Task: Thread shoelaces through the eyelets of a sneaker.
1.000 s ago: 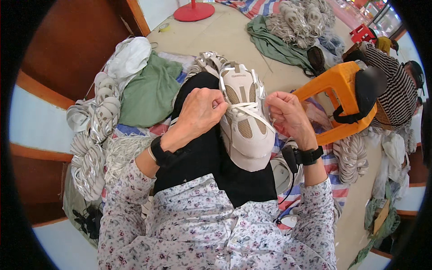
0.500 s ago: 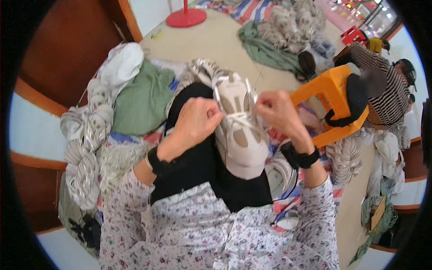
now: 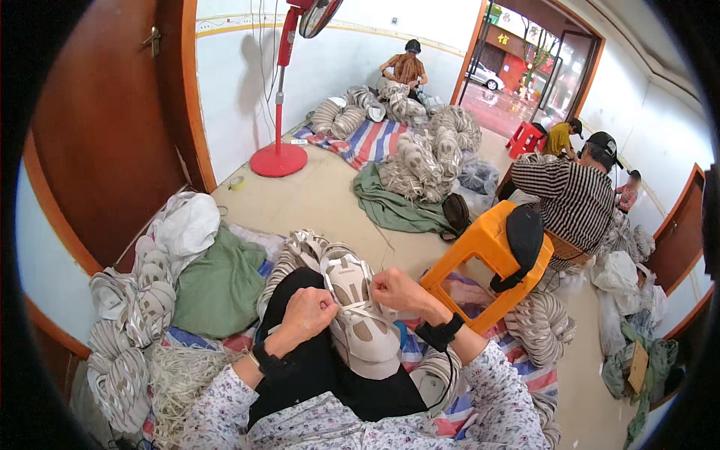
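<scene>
A beige and white sneaker rests on my black-trousered lap, its toe toward me. Across its tongue a pale shoelace is crossed, with its ends running out to both sides. My left hand is closed in a fist-like pinch on the lace at the shoe's left side. On the other side my right hand is closed likewise on the lace, a little higher. The ends within the fingers are hidden. Just beyond the sneaker, more similar shoes lie bunched together.
Loose pale laces are heaped at my left, near stacked shoes and a green cloth. An orange stool with a black cap stands at right. Beyond are a red fan base, a shoe pile and seated people, one in stripes.
My view has tilted up, so the far room, doorway and other people now show. Both hands remain closed beside the sneaker, slightly nearer each other.
</scene>
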A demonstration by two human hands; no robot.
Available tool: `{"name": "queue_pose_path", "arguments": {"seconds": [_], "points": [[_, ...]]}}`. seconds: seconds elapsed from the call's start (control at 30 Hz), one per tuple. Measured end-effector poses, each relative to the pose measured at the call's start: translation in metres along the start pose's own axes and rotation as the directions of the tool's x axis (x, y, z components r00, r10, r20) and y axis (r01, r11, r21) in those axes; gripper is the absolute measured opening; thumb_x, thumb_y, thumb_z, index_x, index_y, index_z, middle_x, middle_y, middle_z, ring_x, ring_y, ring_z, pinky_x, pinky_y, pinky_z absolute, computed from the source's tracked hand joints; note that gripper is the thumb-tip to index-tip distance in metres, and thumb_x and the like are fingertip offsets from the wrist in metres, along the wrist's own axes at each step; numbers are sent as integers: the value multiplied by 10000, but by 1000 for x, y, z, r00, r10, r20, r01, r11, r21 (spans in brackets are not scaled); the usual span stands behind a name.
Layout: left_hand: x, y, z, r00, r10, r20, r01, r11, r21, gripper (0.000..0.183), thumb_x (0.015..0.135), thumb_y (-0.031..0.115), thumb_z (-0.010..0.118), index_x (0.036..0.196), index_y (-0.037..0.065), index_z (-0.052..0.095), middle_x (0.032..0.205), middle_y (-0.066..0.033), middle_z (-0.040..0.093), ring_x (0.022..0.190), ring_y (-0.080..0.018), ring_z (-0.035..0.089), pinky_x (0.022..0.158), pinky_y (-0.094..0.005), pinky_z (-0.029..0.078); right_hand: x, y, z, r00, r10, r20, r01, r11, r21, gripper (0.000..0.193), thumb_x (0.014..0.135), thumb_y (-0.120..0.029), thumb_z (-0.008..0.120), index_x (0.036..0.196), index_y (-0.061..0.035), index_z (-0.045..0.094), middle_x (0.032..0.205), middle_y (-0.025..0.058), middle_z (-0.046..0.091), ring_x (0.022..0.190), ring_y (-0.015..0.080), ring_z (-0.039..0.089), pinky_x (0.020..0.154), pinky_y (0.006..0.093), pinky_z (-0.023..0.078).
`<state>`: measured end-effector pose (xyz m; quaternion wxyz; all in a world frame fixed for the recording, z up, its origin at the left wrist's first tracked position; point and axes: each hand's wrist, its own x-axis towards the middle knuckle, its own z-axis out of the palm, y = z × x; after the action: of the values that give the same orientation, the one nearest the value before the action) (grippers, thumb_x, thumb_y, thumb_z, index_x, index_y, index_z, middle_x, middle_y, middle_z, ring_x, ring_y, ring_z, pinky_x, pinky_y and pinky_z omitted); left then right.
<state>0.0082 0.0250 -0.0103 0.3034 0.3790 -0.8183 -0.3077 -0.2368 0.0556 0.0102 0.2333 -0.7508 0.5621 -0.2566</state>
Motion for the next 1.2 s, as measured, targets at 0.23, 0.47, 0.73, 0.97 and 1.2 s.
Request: {"name": "queue_pose_path", "arguments": {"seconds": [0.23,0.47,0.73,0.97,1.2], "points": [[0,7,-4,999,34,-11,-34,999,1,220,798,174,663,744,-39,676,608,-169,634,538,-252,641,547,-367,495,-3,-42,4,921,-312,-233,97,762,-640,95,769,-123,663,834,-57,684,783,109,653,824,339,633,731,446,464],[-10,3,-15,977,-163,141,192,955,-224,201,844,143,625,767,-31,691,609,-141,658,558,-206,696,552,-314,534,17,-42,37,963,-247,-105,216,947,-239,76,730,-56,635,787,-48,685,834,109,648,858,328,617,738,455,441],[-10,-12,-11,964,-185,192,238,922,-305,203,841,114,614,777,-63,691,612,-113,669,537,-165,683,517,-276,533,41,-37,25,950,-186,250,178,982,56,112,639,-35,672,746,-4,681,705,142,648,649,315,629,583,413,462],[-8,-1,-12,969,-179,172,215,950,-227,191,847,121,650,785,-56,687,613,-109,657,517,-156,665,504,-289,514,36,-38,52,954,-275,119,300,886,-354,94,651,-16,637,740,-2,661,805,191,645,840,361,636,691,435,499],[-6,-5,-10,971,187,-152,-197,979,-54,81,848,80,654,828,3,643,734,-102,585,602,-177,568,560,-324,446,50,33,-83,898,-237,-371,115,940,-321,117,908,-123,532,943,-43,609,820,141,605,741,288,603,593,381,468]]}}
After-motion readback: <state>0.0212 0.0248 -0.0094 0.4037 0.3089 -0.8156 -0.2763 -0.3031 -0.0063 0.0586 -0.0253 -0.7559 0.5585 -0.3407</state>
